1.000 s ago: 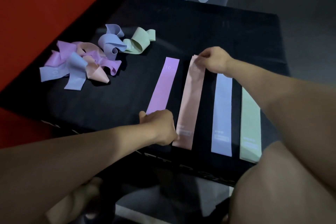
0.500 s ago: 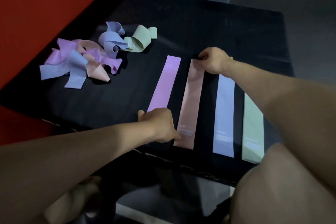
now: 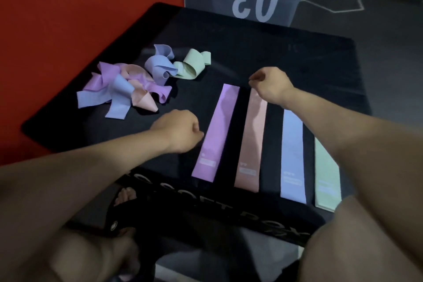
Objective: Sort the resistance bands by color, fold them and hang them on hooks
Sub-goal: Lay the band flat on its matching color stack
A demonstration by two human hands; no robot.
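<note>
Both hands off pink band (image 3: pixel 253 135) now; left hand (image 3: pixel 180 130) and right hand (image 3: pixel 270 86) curled, holding nothing; pile (image 3: pixel 128 89) next

green band (image 3: pixel 326 181) partly behind arm

Smooth matt rubbery bands (image 3: pixel 216 131) w/ slight sheen; matt black padded box top (image 3: pixel 263 52).

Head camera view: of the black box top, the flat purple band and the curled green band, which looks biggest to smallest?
1. black box top
2. flat purple band
3. curled green band, though it lies farther from the camera and is bunched up, so its true size is unsure.
</note>
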